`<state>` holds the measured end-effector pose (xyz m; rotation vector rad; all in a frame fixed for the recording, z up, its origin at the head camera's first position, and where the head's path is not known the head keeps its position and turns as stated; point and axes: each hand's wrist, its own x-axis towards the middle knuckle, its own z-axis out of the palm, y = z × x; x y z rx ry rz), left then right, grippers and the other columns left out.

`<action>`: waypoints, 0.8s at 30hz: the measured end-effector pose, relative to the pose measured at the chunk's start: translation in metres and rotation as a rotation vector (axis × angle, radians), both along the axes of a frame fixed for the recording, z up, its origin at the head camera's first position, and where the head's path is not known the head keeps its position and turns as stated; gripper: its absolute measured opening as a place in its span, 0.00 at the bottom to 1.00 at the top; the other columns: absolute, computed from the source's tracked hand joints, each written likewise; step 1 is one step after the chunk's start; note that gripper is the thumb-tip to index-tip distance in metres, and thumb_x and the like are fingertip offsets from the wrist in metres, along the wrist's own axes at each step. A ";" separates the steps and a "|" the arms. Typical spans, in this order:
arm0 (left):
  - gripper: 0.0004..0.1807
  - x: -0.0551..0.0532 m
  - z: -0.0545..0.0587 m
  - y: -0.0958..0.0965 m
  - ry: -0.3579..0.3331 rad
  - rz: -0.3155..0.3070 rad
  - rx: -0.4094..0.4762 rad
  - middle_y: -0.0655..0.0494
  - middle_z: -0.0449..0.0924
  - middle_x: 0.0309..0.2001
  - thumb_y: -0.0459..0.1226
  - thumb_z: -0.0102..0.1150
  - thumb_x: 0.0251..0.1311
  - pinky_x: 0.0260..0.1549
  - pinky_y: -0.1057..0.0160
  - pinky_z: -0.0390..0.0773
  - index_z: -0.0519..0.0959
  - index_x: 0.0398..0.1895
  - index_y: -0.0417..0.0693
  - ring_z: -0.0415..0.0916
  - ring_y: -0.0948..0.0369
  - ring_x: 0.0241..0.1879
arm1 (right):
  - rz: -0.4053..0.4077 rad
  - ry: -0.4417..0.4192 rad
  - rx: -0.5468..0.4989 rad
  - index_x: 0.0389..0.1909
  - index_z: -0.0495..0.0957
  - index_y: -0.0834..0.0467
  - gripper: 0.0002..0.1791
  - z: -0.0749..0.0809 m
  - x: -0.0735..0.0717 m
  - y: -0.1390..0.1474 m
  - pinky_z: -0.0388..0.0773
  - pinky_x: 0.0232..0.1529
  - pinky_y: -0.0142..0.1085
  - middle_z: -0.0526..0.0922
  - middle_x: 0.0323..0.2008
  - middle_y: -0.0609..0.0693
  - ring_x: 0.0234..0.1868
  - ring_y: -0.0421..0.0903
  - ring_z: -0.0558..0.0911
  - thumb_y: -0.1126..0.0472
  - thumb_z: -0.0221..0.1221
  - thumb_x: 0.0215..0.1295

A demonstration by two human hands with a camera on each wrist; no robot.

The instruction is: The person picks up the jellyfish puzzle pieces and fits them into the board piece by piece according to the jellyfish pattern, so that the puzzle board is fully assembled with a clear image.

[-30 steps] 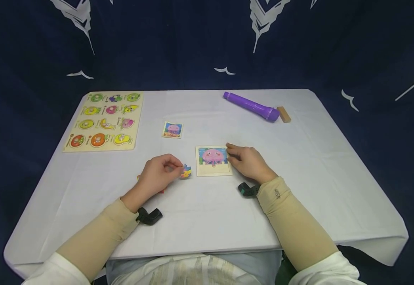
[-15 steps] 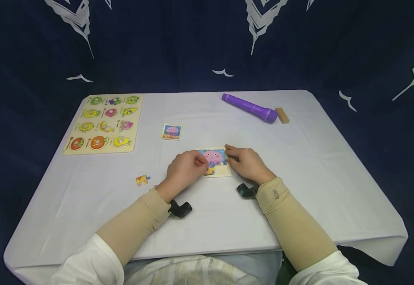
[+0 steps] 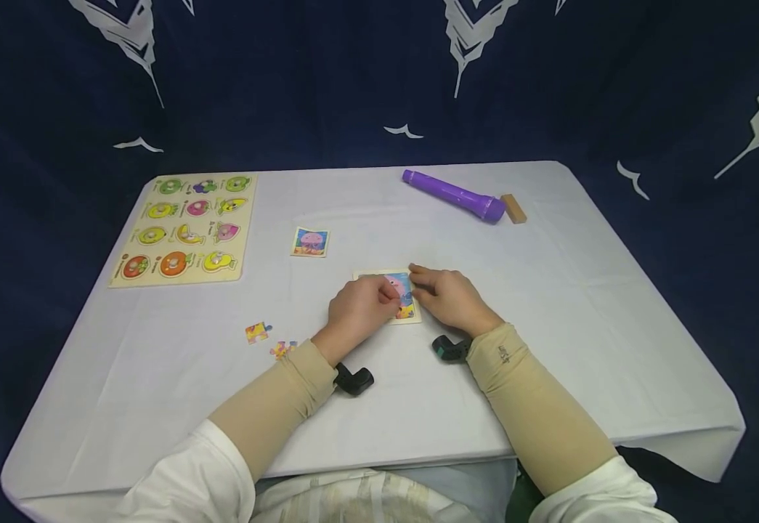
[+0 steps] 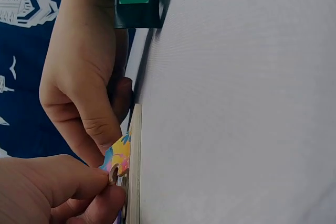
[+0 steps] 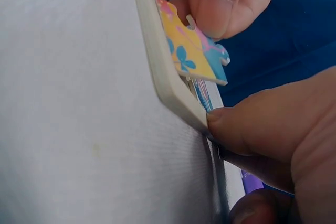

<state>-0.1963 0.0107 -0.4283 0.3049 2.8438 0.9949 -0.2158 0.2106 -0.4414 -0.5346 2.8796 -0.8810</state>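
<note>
My left hand [image 3: 362, 309] pinches a jigsaw piece [image 5: 191, 51] between thumb and fingertips, over the lower right corner of the puzzle tray [image 3: 417, 318]. Yellow, blue and pink show on the piece. It sits tilted at the tray's rim in the right wrist view. My right hand [image 3: 452, 299] holds the tray's right edge, its thumb against the rim. A pink cartoon figure on blue fills the upper part of the tray; my left hand covers the rest. Two loose jigsaw pieces, one yellow [image 3: 258, 333] and one partly behind the left sleeve [image 3: 281, 349], lie to the left.
A small picture card [image 3: 310, 242] lies beyond the tray. The fruit puzzle board [image 3: 183, 229] is at the back left. A purple toy microphone [image 3: 454, 195] and a small wooden block [image 3: 513, 208] lie at the back right on the white tablecloth [image 3: 582, 327].
My left hand has carried the jigsaw piece rightward from beside the tray to its lower right corner. The loose pieces on the left came into view. My right hand stays at the tray's edge.
</note>
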 end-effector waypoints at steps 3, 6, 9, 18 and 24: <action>0.01 0.000 -0.001 0.002 0.016 -0.007 -0.004 0.68 0.86 0.32 0.44 0.67 0.64 0.26 0.63 0.74 0.85 0.35 0.60 0.80 0.67 0.32 | -0.002 0.005 0.004 0.67 0.77 0.59 0.23 0.001 0.000 0.000 0.63 0.74 0.55 0.72 0.72 0.49 0.73 0.55 0.70 0.59 0.60 0.74; 0.02 0.000 -0.003 0.003 0.028 -0.015 -0.018 0.68 0.85 0.32 0.43 0.68 0.63 0.26 0.63 0.73 0.86 0.36 0.60 0.80 0.66 0.31 | -0.003 0.000 0.003 0.67 0.77 0.59 0.23 0.002 0.000 0.000 0.63 0.74 0.55 0.73 0.72 0.49 0.73 0.55 0.70 0.59 0.60 0.74; 0.02 0.000 -0.005 0.004 0.033 -0.024 -0.035 0.69 0.85 0.32 0.43 0.69 0.62 0.26 0.63 0.73 0.86 0.36 0.61 0.79 0.66 0.30 | -0.005 -0.004 -0.001 0.67 0.77 0.59 0.23 0.002 0.000 0.000 0.64 0.74 0.54 0.73 0.72 0.49 0.73 0.54 0.70 0.59 0.59 0.74; 0.05 0.000 -0.006 0.006 0.100 -0.038 -0.044 0.70 0.84 0.34 0.44 0.68 0.64 0.27 0.63 0.74 0.87 0.41 0.61 0.79 0.68 0.32 | -0.002 -0.001 -0.004 0.67 0.77 0.59 0.23 0.000 0.000 0.000 0.63 0.74 0.54 0.73 0.72 0.49 0.73 0.54 0.71 0.59 0.60 0.74; 0.07 -0.002 -0.008 0.009 0.128 -0.078 -0.081 0.72 0.83 0.35 0.46 0.69 0.63 0.29 0.63 0.74 0.89 0.44 0.66 0.78 0.70 0.35 | -0.002 0.006 0.005 0.67 0.77 0.59 0.23 0.001 -0.001 -0.001 0.64 0.73 0.54 0.73 0.72 0.49 0.73 0.54 0.71 0.58 0.59 0.75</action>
